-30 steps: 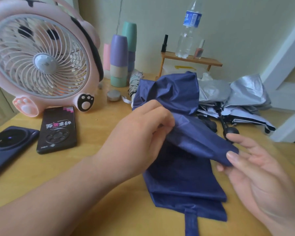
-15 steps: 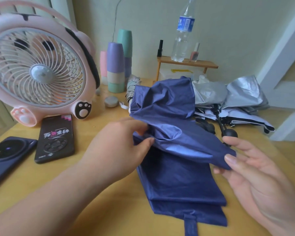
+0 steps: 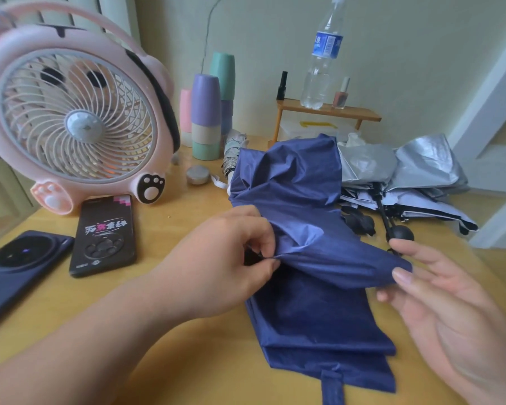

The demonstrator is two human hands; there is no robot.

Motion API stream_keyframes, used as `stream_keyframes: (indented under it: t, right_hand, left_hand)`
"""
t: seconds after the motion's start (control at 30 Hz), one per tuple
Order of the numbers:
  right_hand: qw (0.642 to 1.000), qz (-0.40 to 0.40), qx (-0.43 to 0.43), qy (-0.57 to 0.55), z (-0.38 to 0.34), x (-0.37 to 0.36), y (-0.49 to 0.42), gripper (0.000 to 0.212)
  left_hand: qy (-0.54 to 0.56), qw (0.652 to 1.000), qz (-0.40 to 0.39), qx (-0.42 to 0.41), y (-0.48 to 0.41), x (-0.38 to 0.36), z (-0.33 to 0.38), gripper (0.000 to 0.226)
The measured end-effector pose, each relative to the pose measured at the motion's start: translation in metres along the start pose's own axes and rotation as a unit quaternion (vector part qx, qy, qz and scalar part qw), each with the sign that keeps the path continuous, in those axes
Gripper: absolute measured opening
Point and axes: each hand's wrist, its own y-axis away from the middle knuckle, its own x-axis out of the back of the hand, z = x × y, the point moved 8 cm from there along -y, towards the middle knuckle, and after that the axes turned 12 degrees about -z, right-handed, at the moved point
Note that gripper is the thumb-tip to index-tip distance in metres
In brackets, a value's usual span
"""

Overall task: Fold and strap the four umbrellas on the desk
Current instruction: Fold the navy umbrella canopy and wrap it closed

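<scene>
Navy umbrella (image 3: 319,311) lies centre frame on desk (image 3: 187,361), lower canopy flattened. Left hand (image 3: 225,258) pinches left end of a raised fold. Right hand (image 3: 444,305) pinches the fold's right tip, thumb on top. Silver umbrella (image 3: 415,168) heaped at upper right.

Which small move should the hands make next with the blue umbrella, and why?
Probably lay the lifted panel flat onto the pleats below. The left hand and right hand pinch the ends of one raised fold of the navy umbrella; lower panels already lie flat.
</scene>
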Motion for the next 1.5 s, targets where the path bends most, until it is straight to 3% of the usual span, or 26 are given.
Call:
stream_keyframes:
  t: [0.13, 0.33, 0.43, 0.57, 0.67, 0.83, 1.0, 1.17, 1.37, 1.47, 1.5]
  right_hand:
    - [1.0, 0.009, -0.006, 0.0, 0.0, -0.001, 0.0, 0.074]
    - [0.999, 0.0, -0.015, 0.038, 0.0, -0.001, 0.003, 0.079]
    - [0.997, -0.017, -0.029, 0.067, 0.0, -0.006, 0.005, 0.078]
    - [0.987, -0.011, -0.033, 0.159, 0.001, -0.004, 0.007, 0.039]
    - [0.974, -0.024, -0.037, 0.223, 0.002, -0.006, 0.009, 0.053]
    - [0.971, 0.005, -0.015, 0.24, -0.005, -0.004, 0.007, 0.055]
    - [0.966, 0.02, -0.011, 0.257, -0.001, 0.001, 0.005, 0.041]
    - [0.962, 0.026, 0.01, 0.271, -0.003, 0.003, 0.007, 0.044]
    - [0.979, 0.015, 0.012, 0.203, -0.005, 0.003, 0.01, 0.043]
    - [0.981, -0.012, 0.023, 0.19, -0.007, -0.004, 0.009, 0.018]
    - [0.978, -0.011, 0.024, 0.207, -0.008, -0.003, 0.01, 0.036]
  left_hand:
    - [0.041, 0.998, -0.017, -0.037, 0.003, 0.002, 0.003, 0.025]
    - [0.196, 0.979, -0.018, 0.052, 0.002, -0.015, -0.015, 0.034]
    - [0.206, 0.976, 0.009, 0.071, 0.0, -0.019, -0.019, 0.031]
    - [0.178, 0.98, 0.024, 0.081, -0.001, -0.019, -0.022, 0.031]
    - [0.167, 0.982, 0.031, 0.08, 0.0, -0.015, -0.022, 0.021]
    - [0.154, 0.987, 0.033, 0.034, -0.001, -0.006, -0.02, 0.014]
    - [-0.056, 0.992, 0.086, -0.079, 0.001, 0.009, 0.009, 0.006]
    - [-0.062, 0.984, 0.093, -0.141, 0.004, 0.014, 0.021, 0.015]
    - [-0.019, 0.994, -0.054, -0.092, 0.005, 0.002, 0.004, 0.017]
    - [0.039, 0.996, -0.085, 0.007, 0.004, -0.004, -0.004, 0.031]
    - [0.081, 0.993, -0.067, 0.052, 0.004, -0.005, -0.007, 0.037]
